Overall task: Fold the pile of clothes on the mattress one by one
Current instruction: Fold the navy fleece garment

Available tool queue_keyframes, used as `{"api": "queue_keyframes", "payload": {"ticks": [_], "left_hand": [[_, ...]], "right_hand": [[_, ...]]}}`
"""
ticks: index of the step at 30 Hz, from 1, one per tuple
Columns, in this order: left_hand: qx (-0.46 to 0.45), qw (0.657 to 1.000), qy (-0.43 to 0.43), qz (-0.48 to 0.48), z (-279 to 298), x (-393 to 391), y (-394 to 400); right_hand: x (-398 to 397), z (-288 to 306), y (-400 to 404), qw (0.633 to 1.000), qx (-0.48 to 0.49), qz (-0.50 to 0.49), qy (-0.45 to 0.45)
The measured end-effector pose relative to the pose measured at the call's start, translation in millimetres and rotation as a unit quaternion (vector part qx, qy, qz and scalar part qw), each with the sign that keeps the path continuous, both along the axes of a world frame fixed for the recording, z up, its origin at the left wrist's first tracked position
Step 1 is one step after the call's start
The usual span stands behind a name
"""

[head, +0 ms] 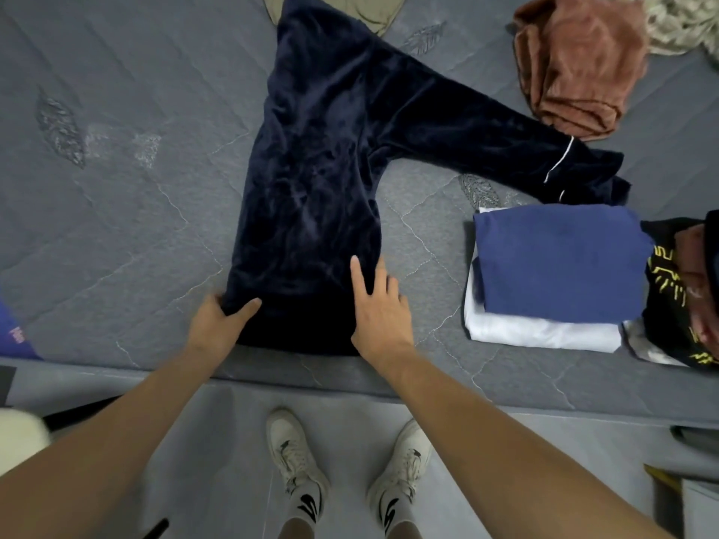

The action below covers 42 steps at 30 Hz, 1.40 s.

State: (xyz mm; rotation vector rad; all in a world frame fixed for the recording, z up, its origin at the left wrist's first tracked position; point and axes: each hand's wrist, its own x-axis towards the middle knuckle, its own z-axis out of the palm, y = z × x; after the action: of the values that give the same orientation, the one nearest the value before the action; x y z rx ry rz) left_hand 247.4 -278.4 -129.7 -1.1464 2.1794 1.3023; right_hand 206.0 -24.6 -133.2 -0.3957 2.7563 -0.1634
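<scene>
**Both hands at the hem of a dark velvet top**

The left hand (218,320) pinches the near left corner of the navy velvet top (319,157), its thumb lying on the fabric and its fingers curled under the edge. The right hand (379,305) lies flat on the near right edge of the same top, fingers straight and slightly spread, pressing the cloth onto the grey quilted mattress (116,188).

The top lies spread out with its hem toward the person. Its left side looks already folded inward, while one sleeve with white piping at the cuff (560,161) stretches out to the right.

Right of the top, just beyond that sleeve, a folded blue garment (560,262) sits on a folded white one (544,332). Further right is a black item with yellow print (669,289). Beyond the sleeve, a crumpled rust-brown garment (579,68) lies on the mattress. An olive-beige piece (373,13) shows from under the top's far end. Below the mattress edge, white sneakers (295,457) stand on the floor.
</scene>
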Motion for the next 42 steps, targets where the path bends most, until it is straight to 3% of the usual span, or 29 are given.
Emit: {"api": "queue_keyframes", "payload": {"ticks": [2, 3, 5, 6, 7, 8, 9, 11, 13, 16, 19, 26, 30, 36, 40, 42], "left_hand": [[0.055, 0.998, 0.027, 0.026, 0, 3, -2], [0.066, 0.996, 0.046, 0.027, 1, 4, -3], [0.078, 0.994, 0.078, 0.023, 4, 8, -6], [0.079, 0.992, 0.093, 0.024, 5, 10, -8], [0.072, 0.992, 0.103, 0.022, 5, 13, -10], [0.050, 0.993, 0.102, 0.014, 4, 17, -13], [0.020, 0.996, 0.086, -0.006, 2, 21, -17], [-0.050, 0.995, 0.013, -0.081, 2, 26, -22], [-0.144, 0.976, -0.038, -0.160, 6, 24, -21], [-0.269, 0.928, 0.071, -0.248, 20, 2, -6], [-0.260, 0.889, 0.166, -0.337, 29, -41, 21], [-0.231, 0.869, 0.179, -0.398, 19, -162, 114], [-0.263, 0.848, 0.185, -0.422, 10, -232, 166], [-0.280, 0.803, 0.188, -0.491, -7, -314, 275], [-0.264, 0.766, 0.172, -0.560, -18, -346, 371], [-0.251, 0.754, 0.170, -0.583, -20, -354, 416]], "right_hand": [[-3, 1, -4, 0.986, -0.138, -0.089, -0.037], [-6, 1, -5, 0.951, -0.237, -0.188, -0.057], [-14, 3, -2, 0.809, -0.401, -0.403, -0.146], [-18, 3, 1, 0.744, -0.441, -0.462, -0.196], [-20, 2, 3, 0.714, -0.448, -0.483, -0.237], [-21, 1, 4, 0.722, -0.429, -0.476, -0.261], [-21, 2, 4, 0.758, -0.388, -0.453, -0.265], [-21, 7, 3, 0.863, -0.254, -0.380, -0.216], [-25, 15, -2, 0.936, -0.160, -0.289, -0.122], [-52, 28, -7, 0.973, -0.128, -0.191, -0.020], [-96, 35, -3, 0.984, -0.104, -0.146, -0.014], [-197, 39, 54, 0.993, -0.052, -0.104, -0.010], [-252, 27, 109, 0.994, -0.036, -0.100, -0.003], [-305, 10, 245, 0.985, -0.003, -0.164, -0.056], [-318, 8, 339, 0.984, 0.025, -0.176, -0.020], [-323, 9, 376, 0.969, -0.006, -0.244, -0.045]]}}
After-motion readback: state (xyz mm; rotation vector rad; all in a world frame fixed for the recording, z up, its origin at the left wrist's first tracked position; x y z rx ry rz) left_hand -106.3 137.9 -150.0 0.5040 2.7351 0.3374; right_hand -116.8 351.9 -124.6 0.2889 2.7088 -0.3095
